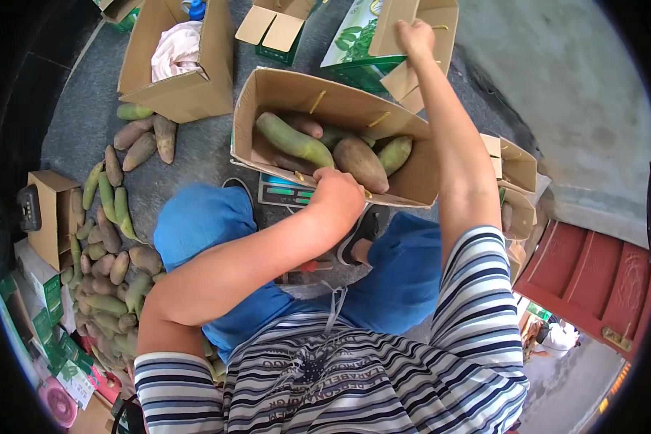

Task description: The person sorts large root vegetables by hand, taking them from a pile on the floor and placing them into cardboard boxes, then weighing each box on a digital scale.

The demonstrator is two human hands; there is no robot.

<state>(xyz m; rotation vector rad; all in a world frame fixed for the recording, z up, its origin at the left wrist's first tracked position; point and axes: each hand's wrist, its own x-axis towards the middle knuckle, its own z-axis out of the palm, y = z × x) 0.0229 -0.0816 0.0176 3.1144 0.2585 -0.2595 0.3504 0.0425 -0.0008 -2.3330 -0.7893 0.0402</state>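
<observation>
An open cardboard box (262,108) in front of me holds several long green and brown root vegetables, radish-like in shape. One green vegetable (294,140) and a fat brown one (360,165) lie on top. My left hand (338,195) is closed over the near rim of this box. Beneath it, a scale (286,192) with green-lit displays shows partly. My right hand (417,37) reaches up to a second, green-and-white printed box (363,43) at the upper right, fingers closed on its cardboard edge. The inside of that box is mostly hidden.
A heap of similar vegetables (108,289) covers the floor at left. A tall box (188,98) with a pink cloth stands at upper left. More boxes (517,166) line the right side, near a red door (586,271). A person (559,338) is visible beyond.
</observation>
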